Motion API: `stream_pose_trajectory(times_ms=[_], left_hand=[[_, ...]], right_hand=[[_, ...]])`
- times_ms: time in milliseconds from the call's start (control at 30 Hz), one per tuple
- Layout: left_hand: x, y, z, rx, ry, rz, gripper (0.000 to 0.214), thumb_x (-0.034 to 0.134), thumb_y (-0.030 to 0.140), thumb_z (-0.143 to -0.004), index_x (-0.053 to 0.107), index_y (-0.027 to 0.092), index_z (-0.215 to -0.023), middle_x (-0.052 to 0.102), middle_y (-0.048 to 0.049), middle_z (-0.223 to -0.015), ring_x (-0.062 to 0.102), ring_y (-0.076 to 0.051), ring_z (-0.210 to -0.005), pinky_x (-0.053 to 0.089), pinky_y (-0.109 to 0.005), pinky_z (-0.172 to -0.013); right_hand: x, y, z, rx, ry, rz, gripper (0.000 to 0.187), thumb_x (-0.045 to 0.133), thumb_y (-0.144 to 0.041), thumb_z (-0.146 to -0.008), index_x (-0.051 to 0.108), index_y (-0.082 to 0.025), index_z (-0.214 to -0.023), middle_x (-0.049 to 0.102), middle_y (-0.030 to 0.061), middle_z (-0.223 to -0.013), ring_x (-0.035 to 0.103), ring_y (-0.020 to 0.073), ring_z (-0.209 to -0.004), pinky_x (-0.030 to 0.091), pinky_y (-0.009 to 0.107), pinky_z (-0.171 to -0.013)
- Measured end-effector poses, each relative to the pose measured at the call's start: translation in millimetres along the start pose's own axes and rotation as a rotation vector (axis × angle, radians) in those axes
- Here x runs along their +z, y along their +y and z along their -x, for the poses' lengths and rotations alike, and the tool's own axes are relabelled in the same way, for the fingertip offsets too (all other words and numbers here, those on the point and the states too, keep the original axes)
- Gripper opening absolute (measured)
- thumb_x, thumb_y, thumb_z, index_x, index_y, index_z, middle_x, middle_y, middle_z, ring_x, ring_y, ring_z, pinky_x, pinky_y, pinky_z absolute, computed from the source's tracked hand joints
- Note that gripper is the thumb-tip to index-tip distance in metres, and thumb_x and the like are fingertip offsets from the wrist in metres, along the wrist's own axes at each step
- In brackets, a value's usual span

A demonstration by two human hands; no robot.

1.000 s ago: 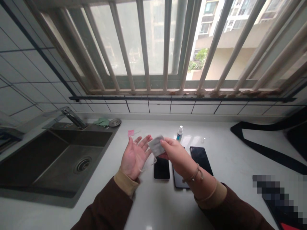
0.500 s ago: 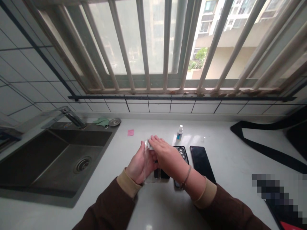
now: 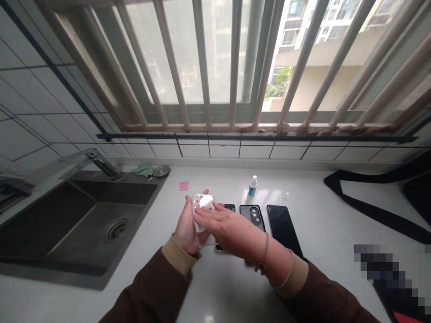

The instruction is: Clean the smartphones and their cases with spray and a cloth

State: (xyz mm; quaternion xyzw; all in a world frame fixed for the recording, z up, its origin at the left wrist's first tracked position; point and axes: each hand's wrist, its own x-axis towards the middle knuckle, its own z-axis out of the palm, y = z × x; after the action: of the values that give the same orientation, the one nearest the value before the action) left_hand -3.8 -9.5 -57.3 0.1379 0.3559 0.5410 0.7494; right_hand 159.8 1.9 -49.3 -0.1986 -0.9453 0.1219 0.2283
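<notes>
My left hand (image 3: 186, 228) is closed around the edges of a clear phone case (image 3: 203, 200), which it holds tilted above the counter. Bright white glare covers much of the case. Across its face lies my right hand (image 3: 224, 224), fingers stretched out and close together; whether a thin cloth is under them I cannot tell. Partly hidden behind my right hand is a dark phone or case (image 3: 230, 207) on the counter. Beside it lies a black-rimmed phone case (image 3: 248, 214) with camera cutouts, then a black phone (image 3: 283, 226) farther right.
A small white and blue bottle (image 3: 252, 186) stands behind the phones. A pink sticky note (image 3: 183, 185) lies left of it. The steel sink (image 3: 134, 215) with its faucet (image 3: 103, 163) is at left. A black strap (image 3: 363, 202) lies at right, below the barred window.
The clear case has turned from edge-on to face upward, and my left hand has shifted slightly left. My right hand has moved down and left across the case, uncovering more of the black-rimmed case.
</notes>
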Motion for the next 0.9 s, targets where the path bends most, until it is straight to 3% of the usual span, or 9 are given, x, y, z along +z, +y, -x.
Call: stream_pose_trajectory(times_ms=[167,267,367,500,600,667,767,900], left_hand=[[8.2,-5,2,-0.057,-0.086,0.184,0.064,0.039,0.057,-0.108,0.042,0.022,-0.161,0.068,-0.0161,-0.139,0.069,-0.023,-0.126,0.051,-0.038,-0.111],[8.1,-10,2,-0.124,-0.202,0.242,0.063,0.037,0.056,-0.109,0.044,0.018,-0.159,0.068,-0.015,-0.139,0.067,-0.023,-0.126,0.047,-0.036,-0.113],[3.4,-10,2,-0.205,-0.316,0.099,0.064,0.036,0.062,-0.107,0.051,0.021,-0.153,0.073,-0.0156,-0.122,0.073,-0.026,-0.105,0.055,-0.042,-0.098],[1.9,-7,5,-0.21,-0.354,-0.05,0.063,0.035,0.066,-0.105,0.057,0.022,-0.144,0.073,-0.0166,-0.106,0.073,-0.029,-0.089,0.056,-0.039,-0.074],[4.5,-11,5,-0.244,-0.372,-0.061,0.062,0.036,0.064,-0.105,0.058,0.02,-0.143,0.073,-0.0186,-0.11,0.074,-0.031,-0.092,0.057,-0.041,-0.077],[6.1,-15,3,-0.222,-0.329,0.012,0.059,0.038,0.059,-0.107,0.058,0.019,-0.146,0.074,-0.0181,-0.115,0.074,-0.03,-0.098,0.057,-0.043,-0.086],[6.5,-16,-1,-0.079,-0.114,0.185,0.054,0.041,0.047,-0.11,0.054,0.013,-0.15,0.075,-0.016,-0.118,0.073,-0.023,-0.108,0.053,-0.034,-0.103],[3.7,-6,-1,-0.017,0.086,0.144,0.057,0.042,0.052,-0.108,0.056,0.016,-0.149,0.075,-0.013,-0.098,0.076,-0.023,-0.088,0.06,-0.037,-0.09]], right_hand=[[4,-2,-5,0.076,0.055,0.09,0.06,0.052,-0.002,-0.095,0.05,-0.005,-0.154,0.051,0.0217,-0.158,0.046,0.0282,-0.152,0.031,0.052,-0.13],[5,-2,-6,0.125,0.103,0.14,0.057,0.053,-0.005,-0.097,0.052,-0.006,-0.154,0.051,0.0219,-0.159,0.047,0.03,-0.15,0.032,0.052,-0.13],[0,3,-4,0.263,0.187,0.12,0.054,0.05,-0.004,-0.097,0.054,-0.007,-0.151,0.056,0.0223,-0.155,0.052,0.0286,-0.147,0.035,0.053,-0.128],[-10,17,3,0.499,0.354,0.086,0.056,0.044,-0.002,-0.096,0.054,-0.01,-0.151,0.06,0.0204,-0.152,0.056,0.0274,-0.144,0.041,0.053,-0.124],[-8,20,4,0.465,0.328,0.069,0.056,0.043,-0.002,-0.097,0.054,-0.011,-0.151,0.057,0.0192,-0.154,0.054,0.0267,-0.146,0.041,0.05,-0.125],[0,14,1,0.364,0.234,0.049,0.056,0.044,-0.002,-0.097,0.054,-0.009,-0.152,0.054,0.0191,-0.157,0.05,0.0262,-0.148,0.037,0.047,-0.128],[12,-1,-4,0.235,0.105,0.02,0.059,0.047,0.0,-0.094,0.053,-0.004,-0.153,0.049,0.0194,-0.161,0.045,0.0269,-0.152,0.032,0.043,-0.13],[13,-15,-6,0.14,-0.001,-0.021,0.063,0.05,0.001,-0.09,0.052,-0.002,-0.153,0.049,0.0189,-0.161,0.043,0.0244,-0.153,0.034,0.04,-0.129]])
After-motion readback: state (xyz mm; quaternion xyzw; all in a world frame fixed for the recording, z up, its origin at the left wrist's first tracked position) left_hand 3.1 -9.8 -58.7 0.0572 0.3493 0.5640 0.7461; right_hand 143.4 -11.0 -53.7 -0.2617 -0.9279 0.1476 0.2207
